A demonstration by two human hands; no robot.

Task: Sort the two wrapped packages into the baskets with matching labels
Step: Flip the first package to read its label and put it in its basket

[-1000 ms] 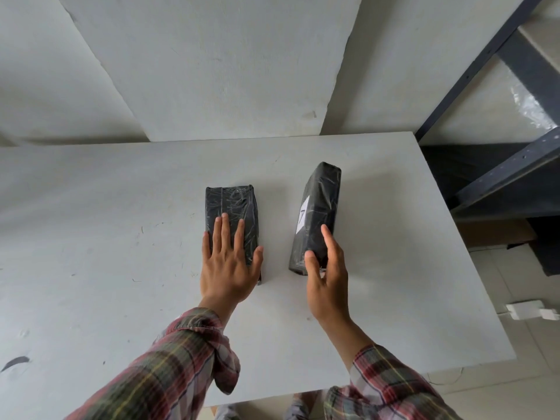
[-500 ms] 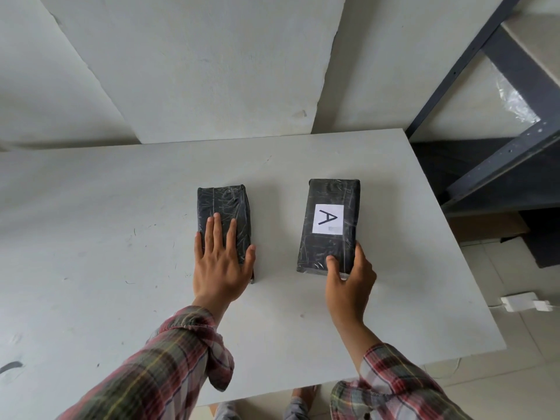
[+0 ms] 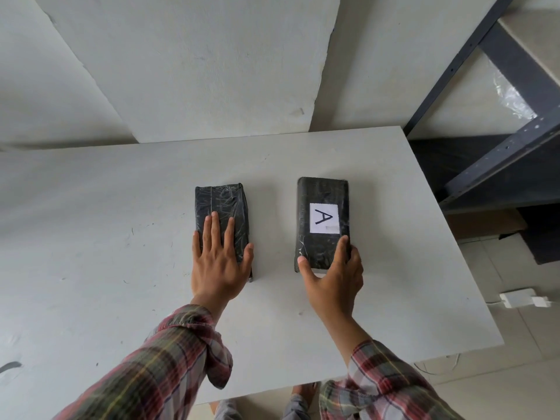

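1. While the left hand (image 3: 218, 262) lies flat, palm down and fingers spread, on the near half of the unlabelled black package (image 3: 222, 213), it presses on top of it and does not close around it.
2. The right hand (image 3: 335, 275) is partly curled at the near end of the black package labelled A (image 3: 322, 219): the thumb (image 3: 304, 265) touches the near left corner and the index finger (image 3: 341, 250) lies along the right side, so the near end sits between them.
3. Both packages lie flat on the white table (image 3: 91, 237), side by side and apart, long sides running from the near edge toward the far edge, roughly midway between those edges and nearer the right edge than the left.
4. The white label (image 3: 323, 218) with a hand-drawn A faces up on the right package; the left one shows only wrinkled black wrap.
5. Plaid sleeves (image 3: 157, 368) cover both forearms.
6. Beyond the right edge stand a dark metal rack (image 3: 500, 165), and on the tiled floor a white power adapter (image 3: 519, 300).
7. No basket shows in this view.
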